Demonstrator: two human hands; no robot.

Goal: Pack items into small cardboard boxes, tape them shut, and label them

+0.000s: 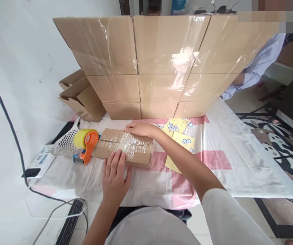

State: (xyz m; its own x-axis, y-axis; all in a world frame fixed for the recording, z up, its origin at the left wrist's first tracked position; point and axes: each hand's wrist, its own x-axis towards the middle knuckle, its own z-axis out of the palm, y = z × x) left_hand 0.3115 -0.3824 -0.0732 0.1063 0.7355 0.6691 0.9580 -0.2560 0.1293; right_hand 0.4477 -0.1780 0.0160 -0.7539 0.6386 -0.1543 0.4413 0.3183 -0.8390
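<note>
A small, flattish cardboard box (pixel 138 157) lies on the cloth-covered table, with clear, wrinkled tape across its top seam. My left hand (pixel 116 173) rests on the near edge of the box, fingers stretched forward onto the top and thumb apart. Along the far edge lies my right hand (pixel 140 129), its fingers pointing left and lying on the box; their undersides are hidden. An orange tape dispenser (pixel 90 146) carrying a yellowish roll of tape (pixel 81 138) stands just left of the box.
Behind the box rises a wall of stacked, taped cartons (pixel 161 44). Open cartons (pixel 85 98) stand by the left wall. A perforated white object (pixel 68 141) lies left of the dispenser. Yellow printed sheets (pixel 183 141) lie right. A person's sleeve (pixel 261 64) shows behind the stack.
</note>
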